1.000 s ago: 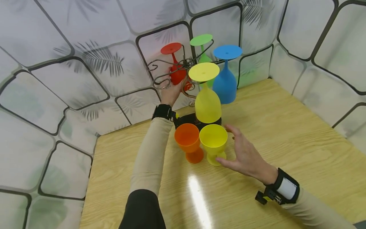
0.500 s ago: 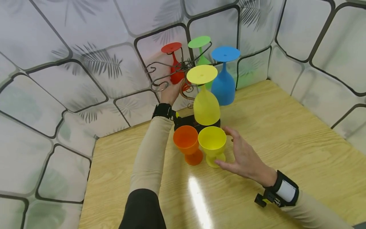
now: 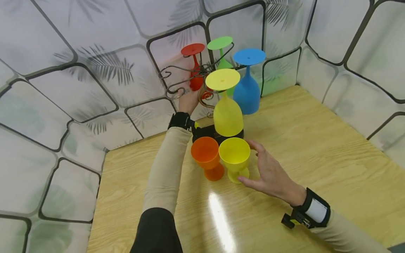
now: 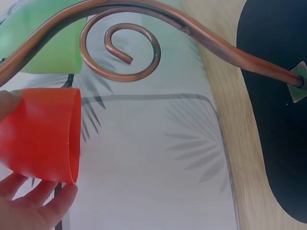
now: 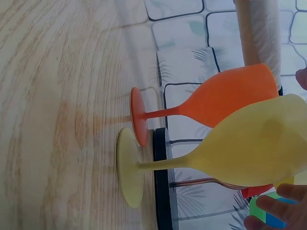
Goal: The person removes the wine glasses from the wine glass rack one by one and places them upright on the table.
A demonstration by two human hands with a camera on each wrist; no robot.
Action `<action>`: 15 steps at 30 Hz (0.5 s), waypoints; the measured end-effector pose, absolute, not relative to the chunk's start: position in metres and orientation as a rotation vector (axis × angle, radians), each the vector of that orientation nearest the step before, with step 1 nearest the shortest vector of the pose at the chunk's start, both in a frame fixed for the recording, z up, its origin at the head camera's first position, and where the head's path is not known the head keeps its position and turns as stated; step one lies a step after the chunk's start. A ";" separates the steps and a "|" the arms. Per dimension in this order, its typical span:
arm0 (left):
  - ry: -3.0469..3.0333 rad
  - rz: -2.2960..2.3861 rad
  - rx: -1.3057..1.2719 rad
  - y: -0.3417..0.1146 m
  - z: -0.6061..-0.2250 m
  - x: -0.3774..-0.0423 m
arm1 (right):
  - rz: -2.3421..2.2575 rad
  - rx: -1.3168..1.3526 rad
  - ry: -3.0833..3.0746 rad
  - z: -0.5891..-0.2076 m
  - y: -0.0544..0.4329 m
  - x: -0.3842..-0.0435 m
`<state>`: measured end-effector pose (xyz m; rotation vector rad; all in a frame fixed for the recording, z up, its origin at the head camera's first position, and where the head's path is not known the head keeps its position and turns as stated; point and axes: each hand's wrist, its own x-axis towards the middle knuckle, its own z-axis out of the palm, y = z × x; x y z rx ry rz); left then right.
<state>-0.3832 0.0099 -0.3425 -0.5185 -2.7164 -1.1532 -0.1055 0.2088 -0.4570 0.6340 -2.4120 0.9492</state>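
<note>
At the wall, my left hand grips an upside-down red goblet by its bowl. In the left wrist view the thumb lies on one side of the red bowl and the fingertips on the other. The goblet's foot is up among the arms of a coiled metal rack. My right hand is beside an upright yellow goblet, thumb and fingers spread apart around its side. An upright orange goblet stands close to the yellow one.
Upside-down on the rack hang another yellow goblet, a blue goblet and a green goblet. The rack's black base rests on the wooden table. Patterned walls close in the back and sides.
The red goblet has shifted slightly right and up relative to the rack, with my left hand on it. My right hand and the upright goblets stay nearly where they were.
</note>
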 end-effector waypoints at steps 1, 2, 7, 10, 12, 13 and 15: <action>-2.631 -1.331 -0.480 0.009 -0.343 -0.384 | 0.949 0.630 -2.417 -0.457 0.208 -0.105; -2.625 -1.366 -0.474 0.008 -0.343 -0.384 | 0.951 0.628 -2.421 -0.456 0.207 -0.105; -2.648 -1.412 -0.492 0.001 -0.347 -0.383 | 0.962 0.625 -2.430 -0.453 0.204 -0.104; -2.607 -1.395 -0.545 -0.001 -0.348 -0.383 | 0.970 0.635 -2.426 -0.453 0.201 -0.104; -2.572 -1.413 -0.573 -0.003 -0.348 -0.384 | 0.970 0.637 -2.423 -0.453 0.200 -0.105; -2.551 -1.422 -0.594 -0.004 -0.348 -0.383 | 0.966 0.635 -2.421 -0.453 0.199 -0.105; -2.510 -1.442 -0.630 -0.006 -0.348 -0.383 | 0.954 0.628 -2.420 -0.453 0.198 -0.105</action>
